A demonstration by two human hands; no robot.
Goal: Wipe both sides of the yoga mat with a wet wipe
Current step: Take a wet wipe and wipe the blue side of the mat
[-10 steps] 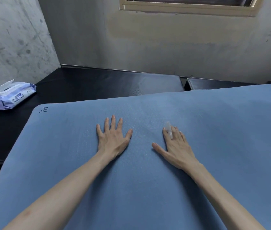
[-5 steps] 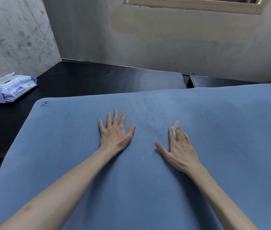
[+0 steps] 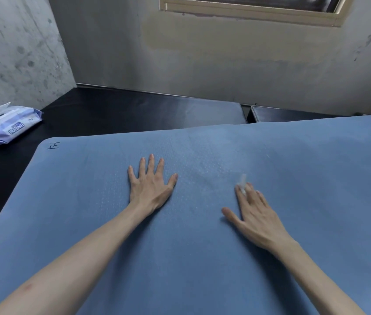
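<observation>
Both hands flat on the blue textured yoga mat [image 3: 202,258].
Left hand [image 3: 149,185] splayed open; right hand [image 3: 256,214] presses a small white wet wipe [image 3: 242,181] with straight fingers, mid-mat, clear of edges.

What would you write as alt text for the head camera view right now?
Two bare hands press flat on a blue yoga mat: the left hand spread open, the right hand with a small wet wipe under its fingertips. A purple wipes pack lies on the black surface far left.
</observation>
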